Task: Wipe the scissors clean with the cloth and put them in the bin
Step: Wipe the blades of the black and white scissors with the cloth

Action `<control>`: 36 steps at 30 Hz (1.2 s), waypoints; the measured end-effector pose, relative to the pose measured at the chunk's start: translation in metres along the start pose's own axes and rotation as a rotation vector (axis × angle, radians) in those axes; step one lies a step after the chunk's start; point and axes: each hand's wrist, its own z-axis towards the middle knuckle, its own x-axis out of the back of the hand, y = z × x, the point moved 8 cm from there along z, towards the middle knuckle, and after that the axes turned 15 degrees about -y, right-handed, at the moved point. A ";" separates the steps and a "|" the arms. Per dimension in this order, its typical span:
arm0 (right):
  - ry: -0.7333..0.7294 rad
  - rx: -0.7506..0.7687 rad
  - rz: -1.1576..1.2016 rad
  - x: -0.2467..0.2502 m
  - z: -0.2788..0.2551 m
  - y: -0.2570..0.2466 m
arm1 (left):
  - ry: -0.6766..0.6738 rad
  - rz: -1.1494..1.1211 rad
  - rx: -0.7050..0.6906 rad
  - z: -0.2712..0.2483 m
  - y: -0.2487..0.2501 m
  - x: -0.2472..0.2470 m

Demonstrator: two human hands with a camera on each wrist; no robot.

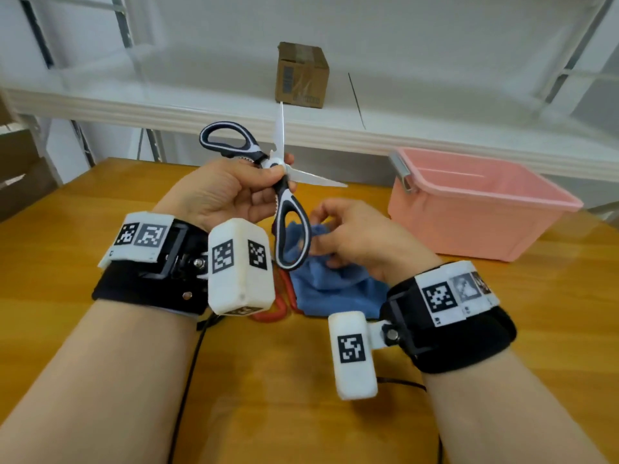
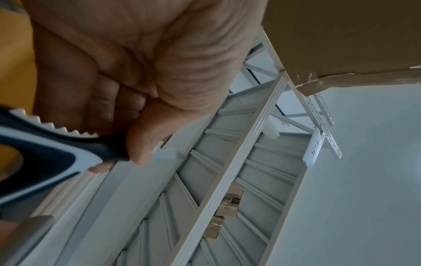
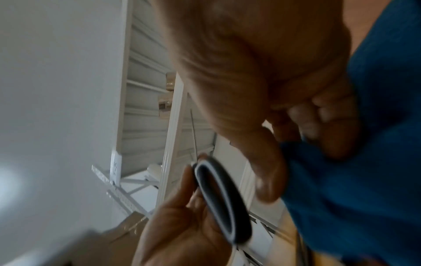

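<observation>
My left hand (image 1: 234,192) holds black-and-white scissors (image 1: 289,216) above the table, pinching them near the pivot. Their blades stand spread wide, one pointing up (image 1: 280,128) and one to the right. In the left wrist view my thumb (image 2: 145,144) presses on the scissors' handle (image 2: 52,153) beside its toothed edge. My right hand (image 1: 355,239) grips a blue cloth (image 1: 335,289) that hangs down to the table. The right wrist view shows the cloth (image 3: 364,180) bunched in my curled fingers (image 3: 318,111), with one scissor loop (image 3: 222,201) just to the left.
A pink plastic bin (image 1: 475,202) stands open on the wooden table (image 1: 67,269) at the right. A red item (image 1: 278,309) lies partly under the cloth. A white shelf (image 1: 368,128) behind the table carries a cardboard box (image 1: 301,75).
</observation>
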 end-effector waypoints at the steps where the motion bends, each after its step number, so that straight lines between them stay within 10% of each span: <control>1: -0.058 -0.030 -0.088 -0.007 -0.001 -0.001 | 0.018 -0.003 -0.003 0.001 -0.002 -0.002; 14: 0.218 0.184 0.040 0.032 -0.016 -0.023 | 0.158 0.042 -0.013 0.012 -0.013 -0.011; 19: 0.335 0.116 0.075 0.060 -0.030 -0.017 | 0.321 -0.139 -0.210 -0.002 0.009 0.027; 33: 0.400 0.226 0.484 0.051 -0.030 -0.025 | 0.087 0.314 0.026 0.024 -0.021 -0.021; 36: 0.435 0.092 0.134 0.055 -0.039 -0.029 | 0.060 0.242 0.026 0.022 -0.019 -0.020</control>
